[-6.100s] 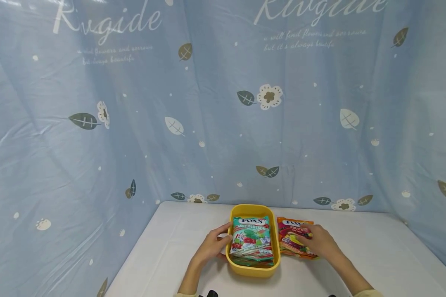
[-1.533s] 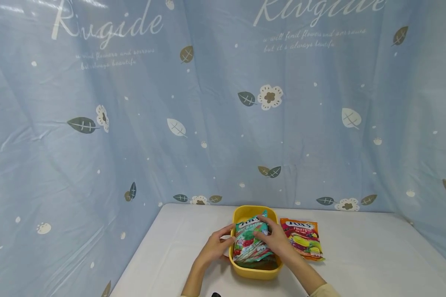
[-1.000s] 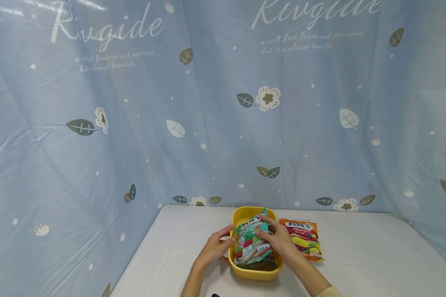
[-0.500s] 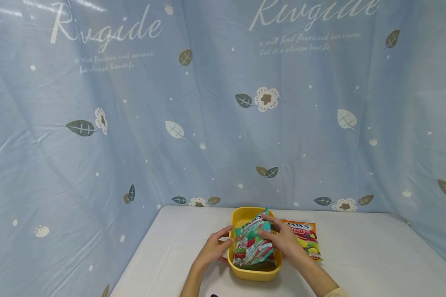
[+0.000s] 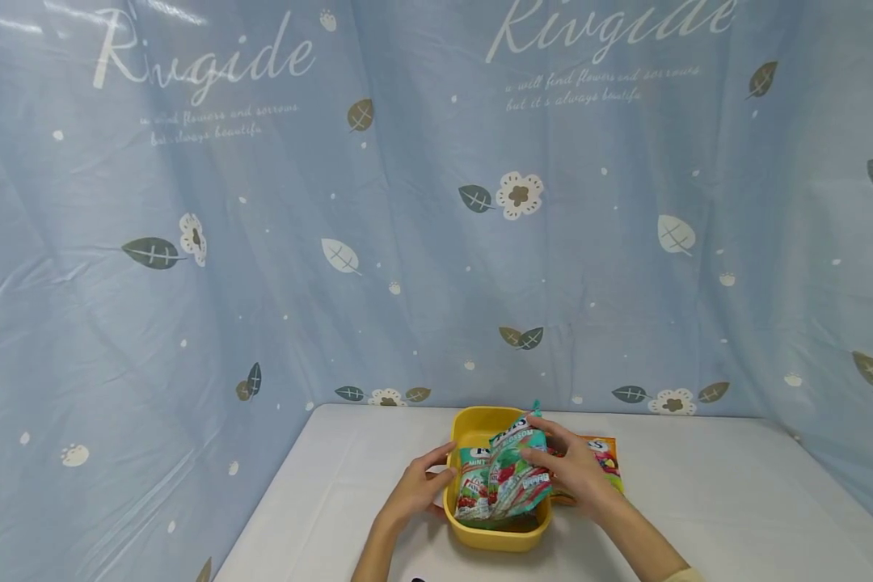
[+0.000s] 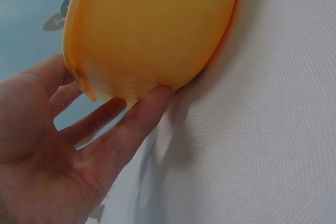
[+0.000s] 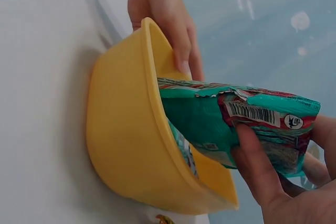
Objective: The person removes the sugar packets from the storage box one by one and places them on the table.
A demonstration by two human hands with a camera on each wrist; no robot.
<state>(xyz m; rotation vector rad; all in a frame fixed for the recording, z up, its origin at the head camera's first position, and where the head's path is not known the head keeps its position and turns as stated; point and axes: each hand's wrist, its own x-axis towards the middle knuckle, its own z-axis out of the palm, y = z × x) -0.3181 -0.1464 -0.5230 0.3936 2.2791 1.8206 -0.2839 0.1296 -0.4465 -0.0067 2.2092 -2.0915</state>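
A yellow plastic tub (image 5: 498, 540) stands on the white table. My left hand (image 5: 416, 487) holds its left side, fingers at the rim and against the outer wall, as the left wrist view also shows. Over the tub, my right hand (image 5: 576, 467) grips a green Fox's Mint Blossom candy bag (image 5: 515, 477) between thumb and fingers. The bag is tilted, its lower end still within the tub; its barcode side (image 7: 252, 113) faces the right wrist camera. Another green Mint Blossom bag (image 5: 472, 485) lies inside the tub, partly covered by the held one.
An orange Fox's Fruits candy bag (image 5: 608, 457) lies on the table right of the tub, partly hidden behind the right hand. White table surface (image 5: 706, 485) extends on both sides. A blue printed curtain (image 5: 422, 202) hangs behind and at the sides.
My right hand has gone from the orange bag to the upper green bag, then lifted and tilted it rightward, uncovering the green bag beneath. My left hand has stayed on the tub.
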